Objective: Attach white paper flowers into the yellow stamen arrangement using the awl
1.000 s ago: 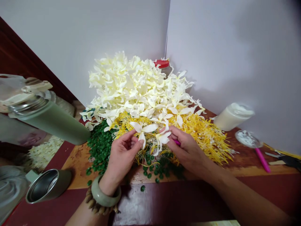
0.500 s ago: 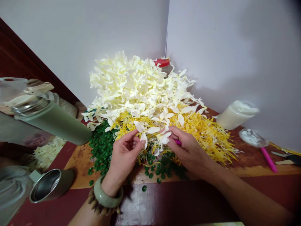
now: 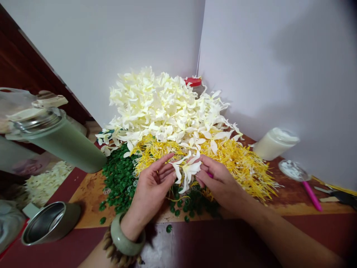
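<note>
White petals (image 3: pixel 188 170) are held between my two hands, on or beside a thin metal tip that points left. My right hand (image 3: pixel 219 181) is closed round a pink handle, mostly hidden by the fingers, and touches the petals. My left hand (image 3: pixel 153 186) is at their left side, its thumb near the petal edge and its forefinger by the thin tip. Behind stands a large heap of white flower pieces (image 3: pixel 164 104). Yellow stamens (image 3: pixel 242 163) spread below it, and small green pieces (image 3: pixel 118 182) lie at the left.
A green flask (image 3: pixel 67 141) and an open metal cup (image 3: pixel 51 223) stand at the left. To the right are a white jar (image 3: pixel 276 143), a dish of white paste (image 3: pixel 292 170) and a pink-handled tool (image 3: pixel 312 196). A red lid (image 3: pixel 193 81) shows behind the heap.
The petal piece that my left hand held apart has come against the white petals by my right hand. The thin metal tip now shows. The view has shifted slightly.
</note>
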`<state>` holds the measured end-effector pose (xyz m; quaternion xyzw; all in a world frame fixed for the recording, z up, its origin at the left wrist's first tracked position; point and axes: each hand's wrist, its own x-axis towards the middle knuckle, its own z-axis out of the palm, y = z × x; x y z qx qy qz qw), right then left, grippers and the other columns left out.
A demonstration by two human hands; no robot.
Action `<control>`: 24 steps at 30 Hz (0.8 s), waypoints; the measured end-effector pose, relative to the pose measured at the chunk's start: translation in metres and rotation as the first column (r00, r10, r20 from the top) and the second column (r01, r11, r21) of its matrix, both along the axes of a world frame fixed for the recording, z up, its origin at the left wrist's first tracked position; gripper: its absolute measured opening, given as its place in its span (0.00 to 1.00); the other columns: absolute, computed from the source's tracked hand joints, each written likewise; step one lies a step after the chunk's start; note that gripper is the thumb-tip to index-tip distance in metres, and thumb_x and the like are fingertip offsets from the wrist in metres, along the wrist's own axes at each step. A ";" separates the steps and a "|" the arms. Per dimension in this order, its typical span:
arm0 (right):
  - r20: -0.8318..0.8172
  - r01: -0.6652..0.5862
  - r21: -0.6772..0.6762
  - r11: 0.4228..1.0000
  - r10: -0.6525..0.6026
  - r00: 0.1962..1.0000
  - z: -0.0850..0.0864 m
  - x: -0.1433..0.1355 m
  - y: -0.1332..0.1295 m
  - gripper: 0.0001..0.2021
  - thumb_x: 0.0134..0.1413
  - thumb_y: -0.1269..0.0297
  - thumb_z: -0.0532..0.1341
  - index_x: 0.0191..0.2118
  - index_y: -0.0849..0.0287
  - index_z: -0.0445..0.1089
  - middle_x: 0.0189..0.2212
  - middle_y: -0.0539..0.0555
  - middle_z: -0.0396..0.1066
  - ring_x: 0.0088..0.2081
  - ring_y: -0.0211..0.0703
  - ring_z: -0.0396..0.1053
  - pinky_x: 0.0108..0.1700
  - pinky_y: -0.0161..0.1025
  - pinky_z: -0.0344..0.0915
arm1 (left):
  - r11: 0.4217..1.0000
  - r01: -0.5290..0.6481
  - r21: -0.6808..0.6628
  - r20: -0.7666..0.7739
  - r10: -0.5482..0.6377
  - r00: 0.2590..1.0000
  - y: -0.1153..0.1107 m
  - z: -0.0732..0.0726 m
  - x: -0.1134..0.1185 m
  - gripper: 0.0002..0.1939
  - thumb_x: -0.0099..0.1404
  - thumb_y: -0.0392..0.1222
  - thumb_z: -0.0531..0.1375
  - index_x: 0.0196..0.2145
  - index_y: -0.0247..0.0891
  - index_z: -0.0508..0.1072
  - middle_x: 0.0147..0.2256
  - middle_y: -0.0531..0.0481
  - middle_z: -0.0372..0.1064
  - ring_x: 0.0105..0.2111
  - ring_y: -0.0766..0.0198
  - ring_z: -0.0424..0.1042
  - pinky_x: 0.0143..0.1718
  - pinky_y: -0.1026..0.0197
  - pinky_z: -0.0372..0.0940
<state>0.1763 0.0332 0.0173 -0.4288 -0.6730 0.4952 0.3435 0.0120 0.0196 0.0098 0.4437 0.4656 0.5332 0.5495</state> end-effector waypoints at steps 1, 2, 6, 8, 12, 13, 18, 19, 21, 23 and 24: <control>-0.019 -0.004 -0.013 1.000 0.004 1.000 0.000 0.000 0.000 0.05 0.53 0.71 0.49 0.30 0.59 0.60 0.17 0.42 0.51 0.19 0.30 0.49 0.22 0.31 0.47 | 1.000 -0.001 0.003 -0.002 0.001 1.000 0.000 0.000 0.000 0.24 0.48 0.36 0.64 0.45 0.34 0.70 0.36 0.44 0.74 0.38 0.61 0.72 0.43 0.60 0.65; -0.035 -0.007 -0.017 1.000 0.006 0.999 0.000 -0.001 0.000 0.05 0.53 0.71 0.49 0.31 0.59 0.60 0.16 0.42 0.52 0.19 0.30 0.49 0.22 0.31 0.47 | 1.000 -0.003 0.005 -0.012 0.003 1.000 -0.001 0.001 0.000 0.22 0.48 0.36 0.64 0.43 0.34 0.71 0.37 0.44 0.74 0.39 0.61 0.72 0.43 0.60 0.65; -0.048 -0.014 -0.025 1.000 0.013 0.999 -0.004 -0.002 0.001 0.06 0.53 0.72 0.49 0.33 0.59 0.62 0.16 0.42 0.53 0.19 0.31 0.49 0.21 0.31 0.47 | 1.000 -0.006 0.013 -0.068 0.007 0.998 -0.004 0.002 0.002 0.17 0.49 0.37 0.64 0.39 0.35 0.75 0.37 0.43 0.74 0.37 0.60 0.72 0.41 0.60 0.66; -0.037 -0.011 -0.031 0.999 0.010 0.999 -0.007 -0.002 0.001 0.06 0.53 0.72 0.49 0.32 0.59 0.61 0.16 0.42 0.53 0.19 0.31 0.50 0.22 0.31 0.47 | 1.000 -0.003 0.028 -0.087 0.005 0.996 -0.005 0.002 0.002 0.15 0.51 0.38 0.63 0.39 0.36 0.75 0.35 0.45 0.75 0.35 0.62 0.72 0.40 0.61 0.66; -0.043 -0.013 -0.011 1.000 0.012 0.999 -0.012 -0.005 -0.001 0.05 0.53 0.73 0.49 0.30 0.59 0.59 0.18 0.43 0.53 0.20 0.31 0.51 0.22 0.31 0.48 | 0.999 0.009 0.044 -0.146 -0.002 0.989 -0.009 0.002 0.003 0.14 0.54 0.38 0.59 0.40 0.38 0.75 0.30 0.49 0.75 0.32 0.63 0.71 0.37 0.61 0.66; -0.050 -0.013 -0.005 1.000 0.013 0.999 -0.013 -0.005 -0.002 0.04 0.53 0.72 0.49 0.30 0.59 0.59 0.19 0.43 0.53 0.21 0.31 0.51 0.23 0.30 0.49 | 0.999 0.017 0.043 -0.162 -0.010 0.987 -0.010 0.001 0.004 0.14 0.55 0.39 0.59 0.40 0.38 0.75 0.30 0.49 0.75 0.32 0.62 0.71 0.37 0.61 0.66; -0.090 0.028 0.013 1.000 -0.027 0.996 -0.015 -0.008 -0.005 0.12 0.54 0.71 0.49 0.45 0.57 0.58 0.19 0.43 0.56 0.21 0.31 0.53 0.24 0.30 0.51 | 0.996 0.074 0.045 -0.203 -0.064 0.977 -0.016 -0.007 0.010 0.18 0.58 0.41 0.56 0.47 0.40 0.71 0.39 0.46 0.73 0.40 0.57 0.70 0.45 0.55 0.62; -0.111 0.037 0.008 0.999 -0.036 0.993 -0.016 -0.008 -0.006 0.16 0.54 0.71 0.50 0.49 0.56 0.56 0.20 0.43 0.57 0.22 0.32 0.54 0.24 0.30 0.52 | 0.996 0.082 0.045 -0.197 -0.072 0.978 -0.017 -0.008 0.011 0.19 0.58 0.41 0.56 0.47 0.39 0.70 0.41 0.45 0.72 0.42 0.56 0.69 0.48 0.54 0.60; -0.160 0.039 -0.013 0.999 -0.040 0.986 -0.017 -0.010 -0.007 0.21 0.54 0.71 0.50 0.54 0.56 0.51 0.22 0.44 0.59 0.23 0.32 0.55 0.25 0.30 0.54 | 0.994 0.099 0.039 -0.175 -0.091 0.980 -0.018 -0.009 0.012 0.19 0.58 0.42 0.56 0.48 0.39 0.69 0.43 0.44 0.71 0.44 0.55 0.68 0.50 0.52 0.58; -0.202 0.031 -0.030 0.999 -0.036 0.979 -0.019 -0.012 -0.007 0.22 0.54 0.70 0.50 0.55 0.56 0.51 0.22 0.44 0.58 0.23 0.32 0.55 0.26 0.30 0.54 | 0.993 0.114 0.030 -0.144 -0.109 0.984 -0.018 -0.008 0.012 0.20 0.57 0.42 0.56 0.48 0.38 0.69 0.43 0.44 0.71 0.43 0.56 0.68 0.50 0.52 0.57; -0.215 0.029 -0.039 0.999 -0.037 0.976 -0.019 -0.013 -0.006 0.22 0.54 0.70 0.50 0.56 0.56 0.51 0.21 0.44 0.58 0.22 0.32 0.55 0.25 0.31 0.54 | 0.992 0.122 0.030 -0.125 -0.117 0.985 -0.017 -0.007 0.012 0.20 0.57 0.42 0.57 0.48 0.39 0.69 0.43 0.44 0.71 0.43 0.56 0.68 0.50 0.52 0.57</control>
